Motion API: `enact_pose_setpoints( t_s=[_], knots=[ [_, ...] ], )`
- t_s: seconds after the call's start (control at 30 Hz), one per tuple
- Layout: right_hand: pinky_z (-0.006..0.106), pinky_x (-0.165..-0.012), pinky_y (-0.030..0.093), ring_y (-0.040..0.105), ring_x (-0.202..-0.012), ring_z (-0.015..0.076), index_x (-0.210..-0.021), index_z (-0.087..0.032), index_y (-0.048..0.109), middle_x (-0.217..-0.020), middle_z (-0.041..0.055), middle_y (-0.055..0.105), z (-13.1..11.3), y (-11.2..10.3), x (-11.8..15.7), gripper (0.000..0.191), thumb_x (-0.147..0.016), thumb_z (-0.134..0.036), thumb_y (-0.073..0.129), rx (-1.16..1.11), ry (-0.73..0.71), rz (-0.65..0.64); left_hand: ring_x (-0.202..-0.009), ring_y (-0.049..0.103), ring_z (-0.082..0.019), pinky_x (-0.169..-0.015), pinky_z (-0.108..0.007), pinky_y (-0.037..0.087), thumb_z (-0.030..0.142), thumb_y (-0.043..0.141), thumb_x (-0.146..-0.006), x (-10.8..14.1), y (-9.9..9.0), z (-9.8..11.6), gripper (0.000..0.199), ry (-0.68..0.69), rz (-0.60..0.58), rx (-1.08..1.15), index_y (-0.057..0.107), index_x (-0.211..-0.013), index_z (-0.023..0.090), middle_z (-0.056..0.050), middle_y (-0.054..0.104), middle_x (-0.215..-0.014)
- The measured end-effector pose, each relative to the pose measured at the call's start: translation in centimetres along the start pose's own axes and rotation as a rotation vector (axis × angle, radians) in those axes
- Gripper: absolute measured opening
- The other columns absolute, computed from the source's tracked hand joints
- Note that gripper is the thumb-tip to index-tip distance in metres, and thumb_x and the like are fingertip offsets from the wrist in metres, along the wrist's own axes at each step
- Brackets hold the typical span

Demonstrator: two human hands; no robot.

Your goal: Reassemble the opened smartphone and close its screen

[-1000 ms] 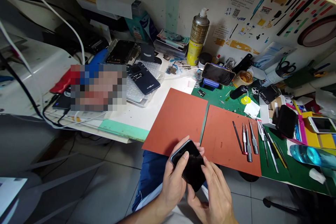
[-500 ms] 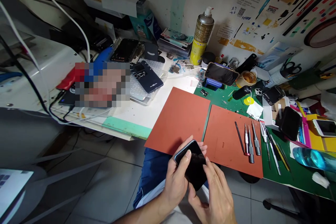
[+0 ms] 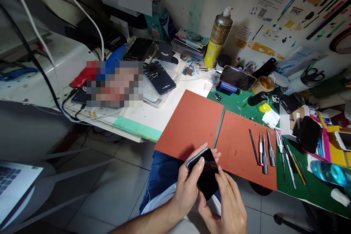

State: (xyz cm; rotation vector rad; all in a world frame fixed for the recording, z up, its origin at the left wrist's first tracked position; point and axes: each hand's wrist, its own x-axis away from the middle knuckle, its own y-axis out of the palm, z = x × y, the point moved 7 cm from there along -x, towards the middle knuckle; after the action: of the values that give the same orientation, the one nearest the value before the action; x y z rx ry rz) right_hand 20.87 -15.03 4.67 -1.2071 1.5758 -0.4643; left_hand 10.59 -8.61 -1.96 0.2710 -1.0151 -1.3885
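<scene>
A smartphone [image 3: 207, 175] with a dark screen is held tilted above my lap, just off the front edge of the bench. My left hand [image 3: 189, 182] wraps around its left side, thumb over the screen and fingers behind it. On the lower right edge of the phone rest the fingers and thumb of my right hand [image 3: 226, 203], pinching it. Behind the hands lie two reddish-brown mats, a left one [image 3: 192, 117] and a right one [image 3: 233, 139]. Several screwdrivers [image 3: 264, 153] lie side by side on the right mat.
A second phone [image 3: 237, 77] leans on a blue stand at the back. Left of it stands a spray can [image 3: 219, 36]. A dark boxed panel [image 3: 159, 78] lies on bubble wrap. At the right are a blue bottle [image 3: 329, 172] and tweezers [image 3: 296, 164]. A laptop [image 3: 16, 182] shows lower left.
The whole view has shifted, so the bench items appear slightly further right. The grip of both hands on the phone looks the same.
</scene>
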Motion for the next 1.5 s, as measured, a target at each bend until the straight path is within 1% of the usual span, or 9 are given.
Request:
enact_pose_setpoints(
  t_s=[0.13,0.27,0.5,0.73,0.87,1.03,1.23,1.33,1.5],
  knots=[
    [0.049,-0.078,0.072,0.077,-0.113,0.0359,-0.149,-0.01,0.061,-0.127,0.0211,0.078,0.1,-0.1,0.1,0.051,-0.1,-0.023,0.068,0.018,0.009,0.013,-0.126,0.076,-0.039,-0.118,-0.063,0.052,0.04,0.074,-0.102,0.1,0.0,0.1,0.038,0.029,-0.038,-0.028,0.075,-0.137,0.024,-0.015,0.081,-0.132],
    [0.049,-0.077,0.072,0.077,-0.112,0.0369,-0.145,-0.008,0.063,-0.127,0.0224,0.078,0.2,-0.1,0.3,0.048,-0.1,-0.024,0.069,0.027,-0.005,0.009,-0.126,0.075,-0.039,-0.117,-0.063,0.052,0.039,0.073,-0.103,0.3,0.0,0.1,0.036,0.043,-0.053,-0.041,0.076,-0.136,0.025,-0.014,0.08,-0.134],
    [0.05,-0.08,0.073,0.077,-0.114,0.0381,-0.146,-0.009,0.063,-0.131,0.0218,0.077,0.6,-0.2,1.1,0.056,-0.094,-0.022,0.075,0.033,-0.005,-0.016,-0.129,0.074,-0.037,-0.119,-0.06,0.052,0.039,0.068,-0.106,0.5,0.1,-0.1,0.036,0.057,-0.079,-0.09,0.075,-0.139,0.027,-0.013,0.078,-0.138],
    [0.051,-0.08,0.072,0.076,-0.115,0.0389,-0.142,-0.007,0.065,-0.131,0.0236,0.076,1.0,0.1,1.4,0.053,-0.091,-0.018,0.076,0.015,-0.022,0.005,-0.129,0.074,-0.037,-0.119,-0.059,0.053,0.039,0.069,-0.106,0.5,0.6,0.1,0.037,0.068,-0.119,-0.104,0.074,-0.14,0.026,-0.013,0.078,-0.137],
    [0.054,-0.086,0.071,0.074,-0.12,0.0401,-0.144,-0.008,0.064,-0.134,0.0243,0.074,1.7,0.3,1.6,0.057,-0.092,-0.021,0.08,-0.045,0.007,0.006,-0.128,0.075,-0.035,-0.116,-0.056,0.056,0.038,0.066,-0.108,0.5,0.3,-0.3,0.036,0.067,-0.112,-0.125,0.072,-0.142,0.029,-0.012,0.076,-0.142],
    [0.053,-0.089,0.071,0.074,-0.122,0.0396,-0.15,-0.008,0.061,-0.135,0.0238,0.074,2.0,0.3,1.4,0.061,-0.094,-0.023,0.081,-0.087,0.024,-0.014,-0.128,0.074,-0.033,-0.116,-0.051,0.056,0.039,0.065,-0.108,0.6,0.5,0.0,0.036,0.088,-0.12,-0.22,0.072,-0.143,0.03,-0.011,0.076,-0.143],
    [0.054,-0.088,0.069,0.074,-0.12,0.0403,-0.149,-0.008,0.063,-0.134,0.0238,0.075,1.6,0.2,1.1,0.054,-0.099,-0.025,0.074,-0.08,0.01,0.05,-0.125,0.077,-0.03,-0.113,-0.043,0.059,0.038,0.066,-0.108,0.6,1.3,1.1,0.035,0.142,-0.148,-0.292,0.074,-0.14,0.031,-0.009,0.078,-0.138],
    [0.053,-0.09,0.068,0.074,-0.121,0.04,-0.149,-0.008,0.064,-0.135,0.0238,0.074,1.6,0.4,1.1,0.052,-0.101,-0.027,0.071,-0.053,0.012,0.031,-0.124,0.077,-0.029,-0.111,-0.041,0.06,0.038,0.065,-0.108,0.5,1.5,1.4,0.034,0.153,-0.158,-0.309,0.075,-0.139,0.031,-0.009,0.079,-0.137],
    [0.052,-0.093,0.066,0.072,-0.124,0.0387,-0.148,-0.007,0.065,-0.138,0.0236,0.072,1.5,0.1,0.9,0.05,-0.102,-0.025,0.071,-0.044,0.003,-0.001,-0.126,0.076,-0.028,-0.112,-0.039,0.059,0.037,0.064,-0.109,0.3,1.5,1.4,0.034,0.174,-0.171,-0.339,0.073,-0.142,0.032,-0.008,0.077,-0.141]
  ],
)
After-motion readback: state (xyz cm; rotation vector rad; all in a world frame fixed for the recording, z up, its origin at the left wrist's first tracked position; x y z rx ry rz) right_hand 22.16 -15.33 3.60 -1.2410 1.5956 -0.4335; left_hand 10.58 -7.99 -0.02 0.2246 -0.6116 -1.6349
